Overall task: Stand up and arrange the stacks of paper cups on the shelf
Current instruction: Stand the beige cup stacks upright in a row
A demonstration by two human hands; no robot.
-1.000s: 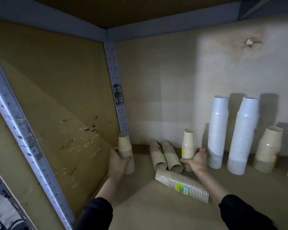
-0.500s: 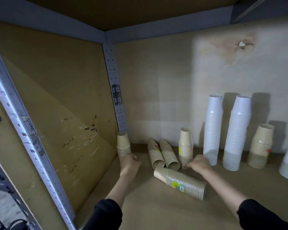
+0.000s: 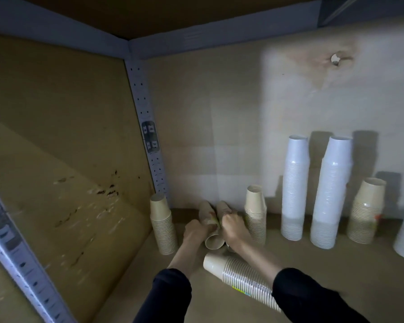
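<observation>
Shelf (image 3: 336, 276), front: front stack (image 3: 240, 279) lying flat, untouched. Middle: left hand (image 3: 195, 231) grips left stack (image 3: 209, 220), right hand (image 3: 233, 227) grips right stack (image 3: 223, 207) — both lying. Back wall: tan stacks (image 3: 255, 213) and white stacks (image 3: 294, 190) upright — done. Three left to stand.

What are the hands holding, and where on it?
The left hand grips the left lying beige paper cup stack round its middle; the right hand grips the right lying beige stack over its near half.

Shelf (image 3: 359, 276): brown board. Back wall (image 3: 219, 113): pale, stained, hole (image 3: 335, 59) at 1 o'clock. Side panel (image 3: 56, 136) at 9 o'clock: scuffed. Grey perforated post (image 3: 147, 136) in corner. Light dim.
</observation>
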